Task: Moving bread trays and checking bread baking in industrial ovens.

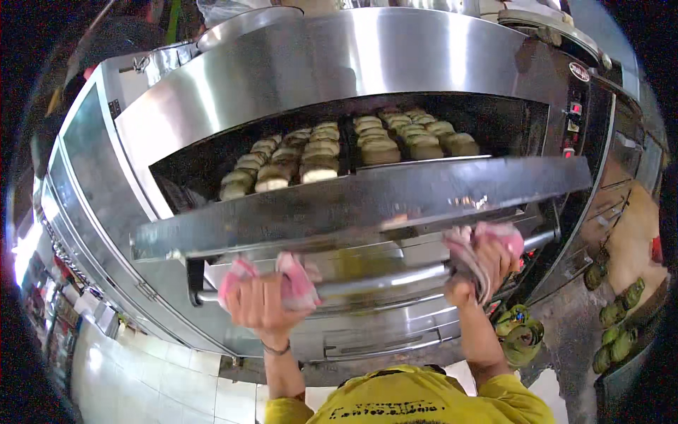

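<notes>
My left hand [260, 309] is closed with a pink and white cloth [302, 284] on the left part of the long metal oven door handle [385, 280]. Toward the handle's right end, my right hand [489, 272] is closed the same way with a second pink cloth [460, 249]. The dark oven door [360, 206] is tilted down, leaving the chamber open behind it. Inside lie rows of pale bread rolls, a left batch [319, 152] and a right batch [378, 147]. The door hides the front edges of their trays.
The steel oven hood [304, 60] spans above the opening, with a control panel [573, 120] on its right. A glass-fronted cabinet [92, 169] stands at the left. Green gas cylinders [521, 336] stand on the floor at the lower right. White tiles [169, 385] cover the floor at left.
</notes>
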